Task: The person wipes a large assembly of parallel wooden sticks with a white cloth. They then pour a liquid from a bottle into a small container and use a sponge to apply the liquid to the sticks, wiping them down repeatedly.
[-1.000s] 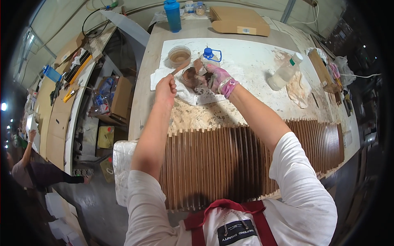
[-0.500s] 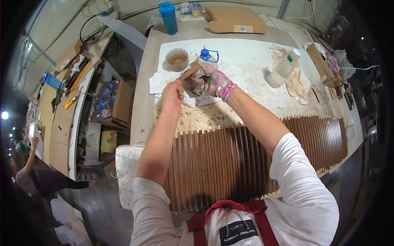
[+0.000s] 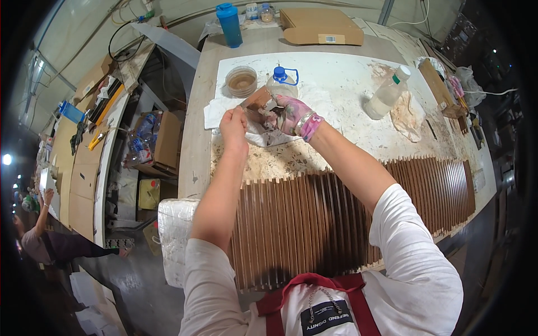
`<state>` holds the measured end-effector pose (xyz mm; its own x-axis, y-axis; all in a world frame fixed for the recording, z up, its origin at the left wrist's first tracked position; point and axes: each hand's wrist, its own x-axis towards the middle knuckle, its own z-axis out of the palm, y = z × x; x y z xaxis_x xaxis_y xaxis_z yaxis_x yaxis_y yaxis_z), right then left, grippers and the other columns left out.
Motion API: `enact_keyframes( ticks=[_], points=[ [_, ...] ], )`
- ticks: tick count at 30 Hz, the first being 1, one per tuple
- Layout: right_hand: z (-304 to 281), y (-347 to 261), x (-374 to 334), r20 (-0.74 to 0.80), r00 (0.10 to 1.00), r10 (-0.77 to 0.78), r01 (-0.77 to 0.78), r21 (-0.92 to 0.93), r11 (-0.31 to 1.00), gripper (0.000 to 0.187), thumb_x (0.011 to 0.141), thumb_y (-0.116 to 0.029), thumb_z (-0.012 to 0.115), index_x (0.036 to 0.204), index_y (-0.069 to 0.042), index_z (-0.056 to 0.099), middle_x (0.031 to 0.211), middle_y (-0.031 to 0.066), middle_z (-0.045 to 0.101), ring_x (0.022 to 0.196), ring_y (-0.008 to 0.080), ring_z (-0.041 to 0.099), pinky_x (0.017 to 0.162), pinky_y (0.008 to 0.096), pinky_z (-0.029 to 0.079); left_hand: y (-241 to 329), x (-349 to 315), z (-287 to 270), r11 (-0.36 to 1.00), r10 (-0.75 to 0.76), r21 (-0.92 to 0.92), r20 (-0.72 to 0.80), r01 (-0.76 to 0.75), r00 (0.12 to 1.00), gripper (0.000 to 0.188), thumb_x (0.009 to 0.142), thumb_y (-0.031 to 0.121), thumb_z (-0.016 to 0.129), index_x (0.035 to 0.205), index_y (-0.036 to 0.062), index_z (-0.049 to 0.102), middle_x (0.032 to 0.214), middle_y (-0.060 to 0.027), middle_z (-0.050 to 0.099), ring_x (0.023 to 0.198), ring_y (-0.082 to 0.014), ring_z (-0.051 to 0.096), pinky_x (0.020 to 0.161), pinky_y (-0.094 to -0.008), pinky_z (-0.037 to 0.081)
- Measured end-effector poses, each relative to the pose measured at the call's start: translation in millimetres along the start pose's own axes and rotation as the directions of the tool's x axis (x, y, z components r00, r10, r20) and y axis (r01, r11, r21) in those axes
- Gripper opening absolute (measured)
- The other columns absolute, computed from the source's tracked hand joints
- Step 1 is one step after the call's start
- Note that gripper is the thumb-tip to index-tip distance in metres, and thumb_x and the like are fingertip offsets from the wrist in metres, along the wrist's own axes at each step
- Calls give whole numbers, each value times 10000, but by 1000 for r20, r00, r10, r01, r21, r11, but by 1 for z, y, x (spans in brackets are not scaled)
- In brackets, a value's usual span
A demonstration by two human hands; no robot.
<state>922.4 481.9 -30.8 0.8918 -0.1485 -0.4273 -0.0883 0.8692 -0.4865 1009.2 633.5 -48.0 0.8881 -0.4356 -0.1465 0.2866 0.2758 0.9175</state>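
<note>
Head: L fingers [image 3: 233, 119] @ strip edge [image 3: 258, 100], slats [image 3: 294, 224] apart

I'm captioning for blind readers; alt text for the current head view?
A bare left hand holds a flat brown piece beside the pink-gloved right hand, above a stained worktable. Brown slats lie nearer the body; a blue-capped bottle stands beyond.

Worn on the person's head, left of two fisheyes side by side. Looking steeply down and forward, from above the red apron straps [image 3: 274, 321] at the lower edge, across the table [image 3: 194, 173] to the wall [image 3: 190, 10] at the top. Upright, unmirrored, nearer the sleeves [image 3: 207, 280] than the left hand [image 3: 233, 124] or right hand [image 3: 297, 116]. Wide enough to reach the floor [image 3: 131, 283] at left; bending edges toward a dark rim.
</note>
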Motion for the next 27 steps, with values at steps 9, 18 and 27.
enact_keyframes(
  ticks=[9, 18, 27],
  points=[
    [-8, 1, -7, -83, 951, -298, 269, -254, 929, 226, 967, -218, 557, 1101, -38, 584, 896, 95, 650, 695, 173, 612, 583, 304, 511, 16, 13, -10, 732, 413, 566, 72, -378, 908, 208, 927, 178, 583, 809, 17, 526, 632, -63, 509, 558, -186, 462, 554, -326, 379],
    [19, 2, 11, 428, 644, -634, 443, -884, -146, 416, 915, -271, 598, 1239, -14, 552, 1155, 194, 628, 1086, 326, 598, 920, 372, 465, 30, -1, 10, 225, 531, 808, 367, -545, 763, 190, 925, 207, 555, 853, 32, 546, 743, -172, 610, 722, -377, 595, 641, -475, 451],
    [17, -24, 27, 212, 878, -429, 470, -553, 688, 248, 972, -173, 525, 1156, -13, 571, 950, 82, 627, 807, 165, 611, 709, 287, 519, 23, -3, 5, -45, 507, 813, 519, -580, 688, 134, 906, 193, 578, 859, 71, 553, 790, -120, 624, 793, -324, 612, 664, -452, 490]
  ],
)
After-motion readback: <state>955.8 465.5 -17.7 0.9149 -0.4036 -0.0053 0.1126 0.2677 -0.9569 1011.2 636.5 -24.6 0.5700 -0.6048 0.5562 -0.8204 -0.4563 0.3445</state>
